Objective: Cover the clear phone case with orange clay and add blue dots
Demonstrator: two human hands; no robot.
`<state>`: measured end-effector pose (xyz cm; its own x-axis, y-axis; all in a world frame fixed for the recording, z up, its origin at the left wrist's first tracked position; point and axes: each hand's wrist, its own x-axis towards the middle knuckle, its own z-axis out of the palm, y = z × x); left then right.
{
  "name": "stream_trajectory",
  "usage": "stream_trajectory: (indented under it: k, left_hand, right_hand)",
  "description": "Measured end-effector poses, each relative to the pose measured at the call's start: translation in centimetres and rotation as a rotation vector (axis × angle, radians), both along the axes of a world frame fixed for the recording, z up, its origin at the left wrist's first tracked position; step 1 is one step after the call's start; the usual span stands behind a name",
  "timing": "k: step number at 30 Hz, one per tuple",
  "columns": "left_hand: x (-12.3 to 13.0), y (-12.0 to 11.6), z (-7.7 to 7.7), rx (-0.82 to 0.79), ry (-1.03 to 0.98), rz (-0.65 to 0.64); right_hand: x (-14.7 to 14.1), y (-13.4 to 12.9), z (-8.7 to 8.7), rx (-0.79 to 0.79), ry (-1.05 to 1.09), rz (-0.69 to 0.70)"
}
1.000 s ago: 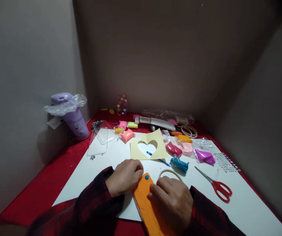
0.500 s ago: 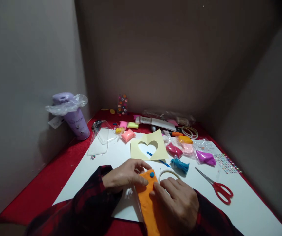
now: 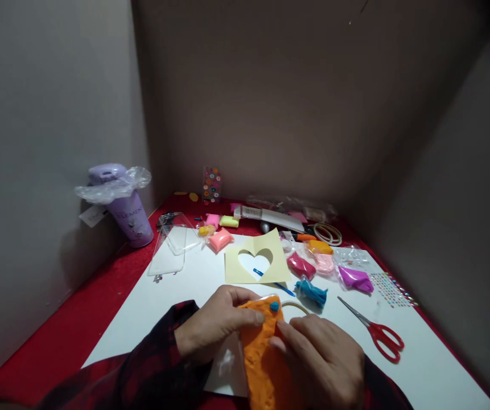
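In front of me is a phone case (image 3: 266,359) spread with orange clay, its clear rim showing at the top and left side. A small blue clay lump (image 3: 274,306) sits on the clay near the top. My left hand (image 3: 223,319) grips the case's upper left, thumb on the orange surface and fingers behind it. From the right, my right hand (image 3: 324,353) holds the case's edge, its index fingertip just below the blue lump and its other fingers bent. A ring (image 3: 295,306) lies partly hidden behind the case and my right hand.
Red-handled scissors (image 3: 385,339) lie at the right on white paper (image 3: 424,364). Beyond the case are a yellow card with a heart cut-out (image 3: 234,267), a blue clay packet (image 3: 312,291) and other clay packets. Clear cases (image 3: 168,259) and a purple tumbler (image 3: 131,219) stand left.
The case and my right hand have shifted a little to the right, and more of the case's clear top edge shows. The head view has tilted slightly. Both hands keep hold.
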<state>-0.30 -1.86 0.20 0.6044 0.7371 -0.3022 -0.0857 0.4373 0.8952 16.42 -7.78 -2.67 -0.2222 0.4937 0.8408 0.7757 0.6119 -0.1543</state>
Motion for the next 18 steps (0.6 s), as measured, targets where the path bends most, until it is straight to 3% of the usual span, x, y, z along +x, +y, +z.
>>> stream_trajectory:
  k: [7, 18]
  left_hand:
    - [0.2, -0.9, 1.3, 0.091, -0.032, -0.024]
    - [0.0, -1.5, 1.9, 0.318, 0.057, -0.062]
  right_hand:
    - [0.2, -0.1, 0.1, -0.023, 0.142, -0.060]
    - [-0.5, -0.5, 0.9, -0.031, 0.114, -0.169]
